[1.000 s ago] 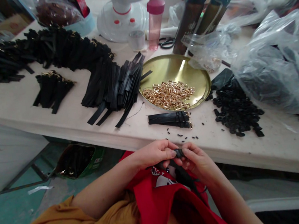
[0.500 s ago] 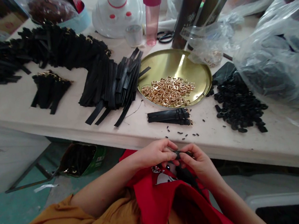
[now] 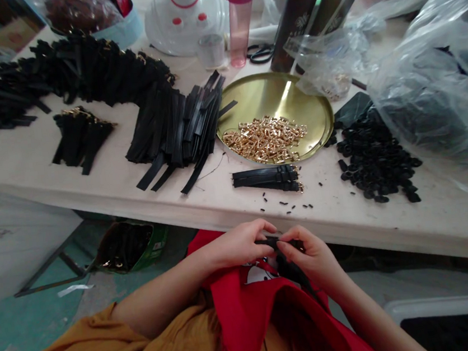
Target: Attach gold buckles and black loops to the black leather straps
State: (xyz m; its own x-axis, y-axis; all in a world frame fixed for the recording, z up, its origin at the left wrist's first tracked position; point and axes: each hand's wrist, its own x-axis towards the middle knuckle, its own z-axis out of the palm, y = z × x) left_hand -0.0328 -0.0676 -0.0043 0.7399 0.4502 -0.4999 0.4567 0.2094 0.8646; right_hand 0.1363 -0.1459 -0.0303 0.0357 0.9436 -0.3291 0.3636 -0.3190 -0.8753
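Observation:
Just off the table's front edge, my left hand and my right hand meet over my lap. Between them runs a black strap, pinched by the fingers of both hands; part of it is hidden behind the fingers. On the table beyond lies a short stack of black straps with gold buckles. A round gold tray behind the stack holds a heap of small gold buckles. To its right is a pile of small black loops.
Long black strips lie left of the tray, with a bundle of buckled straps farther left. A pink bottle, black scissors and a plastic bag stand or lie behind. The table edge is close to my hands.
My right hand's fingers have shifted slightly left along the strap, and more of it shows between my hands. The whole view has moved a little.

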